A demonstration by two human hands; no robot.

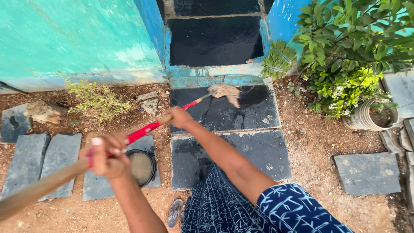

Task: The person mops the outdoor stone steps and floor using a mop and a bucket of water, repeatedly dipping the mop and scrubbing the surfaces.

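Both hands grip one mop handle (146, 128), wood with a red sleeve: left hand (108, 156) closed round it near the upper end, right hand (179, 117) closed round it further down. The mop head (226, 92) rests on the wet dark stone step (254, 113) just below the blue threshold (215, 71).

Surroundings: a second dark slab (258, 155) lies nearer the person; a round black-rimmed bucket (141, 167) of murky water stands on a grey paver (92, 190) beside the left hand. A potted shrub (345, 56) in a ribbed pot (364, 116) crowds the right edge of the step; a small yellowish plant (97, 101) and a rock (43, 112) lie left.

Limits of view: the handle's upper end runs out of frame lower left. A sandal (174, 212) is part hidden by patterned blue clothing (224, 207); the other foot is hidden. The left forearm possibly covers part of the bucket rim.
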